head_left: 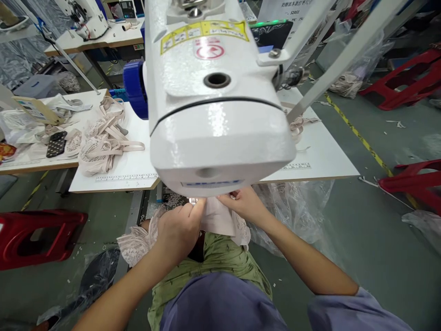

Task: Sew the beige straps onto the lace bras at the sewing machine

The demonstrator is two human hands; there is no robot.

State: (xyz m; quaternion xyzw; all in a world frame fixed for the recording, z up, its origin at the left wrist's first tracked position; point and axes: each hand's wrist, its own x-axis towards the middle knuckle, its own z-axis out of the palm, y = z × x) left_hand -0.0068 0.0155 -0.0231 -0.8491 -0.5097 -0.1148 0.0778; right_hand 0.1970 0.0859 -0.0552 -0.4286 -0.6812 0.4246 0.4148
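Under the head of a white sewing machine [220, 133], a pale pink lace bra [217, 218] is stretched between my hands. My left hand [179, 227] pinches its left side, with a ruffled lace part hanging below the wrist. On the other side my right hand [246, 204] grips the upper right edge, fingers closed and partly covered by the machine head. The needle and the spot where the fabric meets the machine are hidden.
More pale pink lace bras [103, 142] lie heaped on the white table [138, 181] at left, near a dark patterned phone-like object [57, 144]. Red stools [41, 236] stand on both sides. Clear plastic [292, 211] hangs below the table's right part.
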